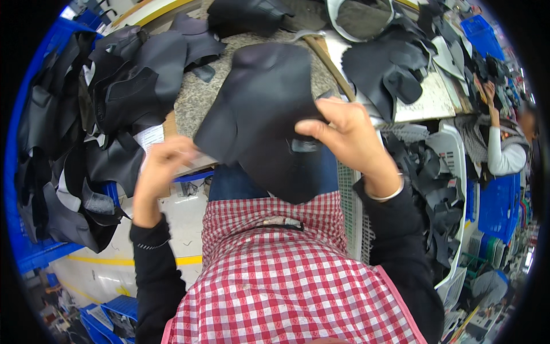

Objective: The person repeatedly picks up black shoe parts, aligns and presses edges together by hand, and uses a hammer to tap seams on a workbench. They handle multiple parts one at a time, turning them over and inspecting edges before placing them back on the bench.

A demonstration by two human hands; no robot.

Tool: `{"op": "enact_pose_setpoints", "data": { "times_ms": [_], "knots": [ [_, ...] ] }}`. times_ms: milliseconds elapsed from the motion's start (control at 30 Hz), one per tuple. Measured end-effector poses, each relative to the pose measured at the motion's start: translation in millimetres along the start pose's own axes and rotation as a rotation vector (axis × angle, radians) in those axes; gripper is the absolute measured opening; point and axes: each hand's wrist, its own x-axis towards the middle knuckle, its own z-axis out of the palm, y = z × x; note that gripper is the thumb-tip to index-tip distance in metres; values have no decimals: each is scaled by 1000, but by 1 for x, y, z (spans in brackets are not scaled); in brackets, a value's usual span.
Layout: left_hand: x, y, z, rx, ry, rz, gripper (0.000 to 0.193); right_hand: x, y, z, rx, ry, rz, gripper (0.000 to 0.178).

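above the lap, between both raised hands, hangs a large black leather piece (260, 114), held up over the edge of a speckled stone worktop (195, 103). left hand (161, 166) grips the piece's lower left edge; its fingers are curled in on that edge, though blur keeps me from telling just how they pinch. right hand (344, 135) holds the right side of the piece, thumb pressed on the front face and the other fingers bent over the edge behind it, close together. a metal bangle (385, 194) sits on the right wrist, and both arms wear black sleeves. below the piece lies a red and white checked apron (286, 275).

on the worktop, to the left, a heap of black leather cut pieces (123, 86) spills over into a blue crate (26, 114). more black pieces (389, 66) lie at the upper right, near a wooden stick (332, 66). a white basket (452, 172) of dark scraps stands to the right. another person in a white sleeve (504, 155) works at the far right.
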Motion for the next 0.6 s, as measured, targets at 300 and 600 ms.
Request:
{"op": "enact_pose_setpoints", "data": {
  "times_ms": [300,600],
  "knots": [
    [-55,-2,78,-948,-554,-521,98,-59,-45,52,-509,-449,-917,13],
    [-83,2,132,-949,-216,-134,91,-82,-51,70,-503,-342,-863,12]
  ]
}}
